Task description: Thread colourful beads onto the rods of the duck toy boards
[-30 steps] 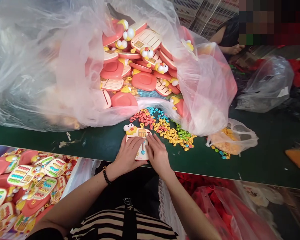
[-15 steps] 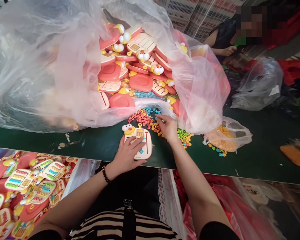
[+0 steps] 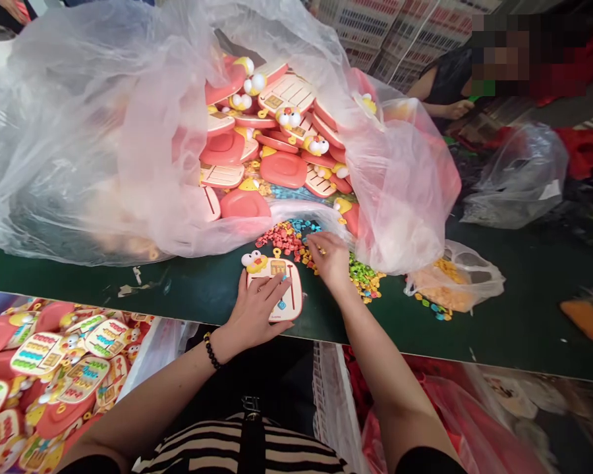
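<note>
The left hand (image 3: 255,315) is spread flat on a cream toy board with a red rim and yellow duck head (image 3: 287,304), near the counter's (image 3: 534,322) front edge, with a black beaded bracelet (image 3: 210,350) at its wrist. The right hand (image 3: 332,259) is just beside the board, its fingertips (image 3: 321,246) bunched at a heap of coloured plastic pieces (image 3: 282,238); whether anything is pinched cannot be told. More boards (image 3: 44,368) are piled beyond the front edge, at left. Pink board parts (image 3: 283,170) are heaped in a large clear plastic bag (image 3: 99,164) toward the far edge. A smaller bag of orange pieces (image 3: 454,283) lies at right, and a co-worker's hand (image 3: 457,109) is seen past the far right corner.
</note>
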Available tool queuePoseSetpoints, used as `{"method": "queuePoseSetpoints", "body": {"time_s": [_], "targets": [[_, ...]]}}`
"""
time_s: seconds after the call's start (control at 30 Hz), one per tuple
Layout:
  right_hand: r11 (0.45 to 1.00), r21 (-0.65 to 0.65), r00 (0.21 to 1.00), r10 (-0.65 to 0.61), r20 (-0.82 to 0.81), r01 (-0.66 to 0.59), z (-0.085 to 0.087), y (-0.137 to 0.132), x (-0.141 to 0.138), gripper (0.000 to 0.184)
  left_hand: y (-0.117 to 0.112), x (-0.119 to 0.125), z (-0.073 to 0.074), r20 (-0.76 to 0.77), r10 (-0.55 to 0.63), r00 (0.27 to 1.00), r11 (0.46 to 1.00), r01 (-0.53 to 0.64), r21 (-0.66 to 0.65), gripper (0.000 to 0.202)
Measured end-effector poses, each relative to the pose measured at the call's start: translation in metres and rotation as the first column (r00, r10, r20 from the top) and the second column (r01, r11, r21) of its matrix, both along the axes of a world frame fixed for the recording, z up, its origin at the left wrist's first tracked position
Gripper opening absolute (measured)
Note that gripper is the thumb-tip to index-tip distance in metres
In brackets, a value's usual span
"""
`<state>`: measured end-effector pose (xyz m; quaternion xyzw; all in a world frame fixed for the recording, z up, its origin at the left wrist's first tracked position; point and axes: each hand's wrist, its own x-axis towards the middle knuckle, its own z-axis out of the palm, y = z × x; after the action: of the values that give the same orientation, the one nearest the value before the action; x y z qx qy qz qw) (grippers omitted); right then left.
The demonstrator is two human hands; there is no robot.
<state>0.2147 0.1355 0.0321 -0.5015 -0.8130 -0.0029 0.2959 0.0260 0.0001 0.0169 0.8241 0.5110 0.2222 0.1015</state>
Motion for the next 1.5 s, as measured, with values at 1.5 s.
{"method": "queuePoseSetpoints", "body": {"time_s": [1.5], "targets": [[0.877, -0.217, 0.902, -0.43, 0.047, 0.429, -0.007, -0.029, 0.093, 0.037, -0.003, 0.001, -0.011, -0.013, 0.015, 1.0, 0.994, -0.013, 0.108, 0.067]]}}
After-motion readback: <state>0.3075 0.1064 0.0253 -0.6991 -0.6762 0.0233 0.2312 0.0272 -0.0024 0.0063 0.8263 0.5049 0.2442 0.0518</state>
